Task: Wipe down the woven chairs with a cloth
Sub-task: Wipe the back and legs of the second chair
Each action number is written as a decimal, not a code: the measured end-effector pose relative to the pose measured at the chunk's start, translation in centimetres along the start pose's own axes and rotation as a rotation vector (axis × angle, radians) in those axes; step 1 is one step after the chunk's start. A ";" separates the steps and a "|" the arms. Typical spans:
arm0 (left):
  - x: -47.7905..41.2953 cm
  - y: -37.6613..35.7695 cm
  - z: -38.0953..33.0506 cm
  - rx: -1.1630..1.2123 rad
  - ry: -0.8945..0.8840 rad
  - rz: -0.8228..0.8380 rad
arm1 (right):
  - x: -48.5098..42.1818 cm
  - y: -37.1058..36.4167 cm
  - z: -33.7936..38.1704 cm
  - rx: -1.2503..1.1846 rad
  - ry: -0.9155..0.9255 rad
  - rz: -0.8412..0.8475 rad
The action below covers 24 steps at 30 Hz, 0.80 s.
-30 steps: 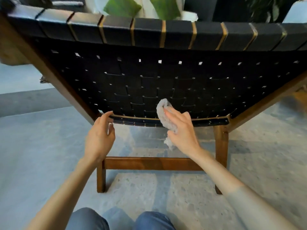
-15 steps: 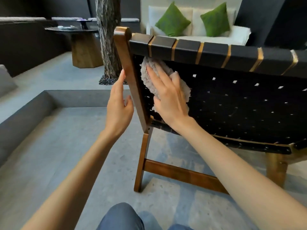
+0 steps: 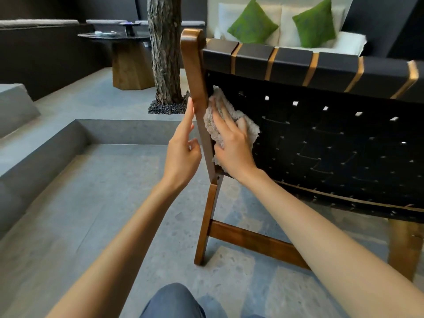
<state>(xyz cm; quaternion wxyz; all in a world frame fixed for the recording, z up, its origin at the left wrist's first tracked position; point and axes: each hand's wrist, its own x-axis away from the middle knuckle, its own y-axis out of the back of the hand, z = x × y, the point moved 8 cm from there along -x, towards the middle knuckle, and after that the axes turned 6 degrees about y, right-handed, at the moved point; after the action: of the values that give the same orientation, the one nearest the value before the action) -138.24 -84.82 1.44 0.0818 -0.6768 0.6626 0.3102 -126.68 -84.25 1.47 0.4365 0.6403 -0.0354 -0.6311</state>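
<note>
Woven chair (image 3: 321,143): standing on the grey floor with its back facing the camera, filling the right half of the scene.
Cloth (image 3: 252,134): lying flat against the black webbing near the back's upper left corner, touching the wooden post (image 3: 195,72).
Right hand (image 3: 231,143): pressing the cloth onto the webbing, fingers spread and straight, not clenched.
Left hand (image 3: 183,152): resting released against the post's outer left side, index finger lying straight along the wood, grasping nothing.
Far side: a tree trunk (image 3: 164,49) is rising left of the chair, and green cushions (image 3: 252,26) are sitting on a white sofa (image 3: 286,26).
</note>
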 end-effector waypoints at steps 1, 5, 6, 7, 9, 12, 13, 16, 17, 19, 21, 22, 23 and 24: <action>0.3 -0.2 0.4 -0.003 0.011 0.019 | 0.7 -0.8 -0.7 -0.016 -0.039 0.064; 1.7 -0.9 2.1 -0.012 0.087 0.132 | 3.1 -3.0 -2.7 -0.035 -0.143 0.282; 2.0 -1.1 2.5 -0.016 0.112 0.157 | 3.7 -3.6 -3.3 -0.060 -0.190 0.343; 2.3 -1.3 2.9 -0.025 0.138 0.178 | 4.6 -4.4 -4.0 -0.102 -0.256 0.425; 3.0 -1.7 3.8 -0.056 0.200 0.211 | 7.1 -5.7 -5.0 -0.201 -0.372 0.625; 4.1 -2.5 5.2 -0.078 0.299 0.237 | 10.3 -5.1 -4.7 -0.276 -0.386 0.743; 4.6 -2.7 5.6 -0.093 0.321 0.240 | 10.9 -4.4 -4.6 -0.298 -0.401 0.712; 6.4 -4.1 6.0 -0.121 0.345 0.286 | 12.6 -1.4 -4.1 -0.335 -0.446 0.576; 7.2 -4.8 6.1 -0.106 0.357 0.319 | 13.3 -0.3 -3.8 -0.349 -0.442 0.536; 9.1 -7.0 6.3 -0.041 0.388 0.421 | 14.7 1.9 -3.2 -0.401 -0.430 0.472; 10.9 -9.4 6.3 0.082 0.423 0.525 | 16.2 3.7 -2.8 -0.429 -0.431 0.454; 11.7 -10.6 6.2 0.136 0.435 0.554 | 17.0 4.4 -2.7 -0.424 -0.437 0.463; 12.3 -11.5 6.2 0.169 0.438 0.562 | 17.8 4.9 -3.0 -0.415 -0.452 0.481; 12.8 -12.3 6.1 0.184 0.438 0.555 | 18.8 5.3 -3.3 -0.407 -0.474 0.503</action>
<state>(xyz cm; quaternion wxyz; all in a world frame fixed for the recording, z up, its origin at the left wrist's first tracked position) -129.39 -91.17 -13.89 -0.0888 -0.5113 0.8480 0.1074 -117.45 -96.96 -10.53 0.6751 0.3487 -0.1651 -0.6288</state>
